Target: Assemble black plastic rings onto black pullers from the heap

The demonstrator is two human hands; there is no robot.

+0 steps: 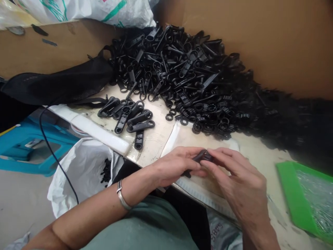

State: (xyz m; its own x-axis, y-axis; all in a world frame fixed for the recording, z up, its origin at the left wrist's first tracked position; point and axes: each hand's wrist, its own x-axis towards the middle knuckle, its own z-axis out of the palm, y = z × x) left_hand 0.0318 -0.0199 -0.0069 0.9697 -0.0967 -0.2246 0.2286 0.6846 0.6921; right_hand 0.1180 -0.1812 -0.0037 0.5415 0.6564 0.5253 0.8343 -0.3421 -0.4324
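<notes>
Right of centre, I have the left hand [178,161] and right hand [238,177] holding a black plastic part [203,156], with black plastic pieces [182,66] heaped upper centre, a green plastic tray [290,194] lower right.

From here I count one left hand [179,163], one right hand [241,177], one bracelet [121,195], at least seven loose black levers [142,118] left of centre, one blue stool [26,128] at left and one green tray [288,184] at right; the far heap [169,59] I cannot count.
</notes>
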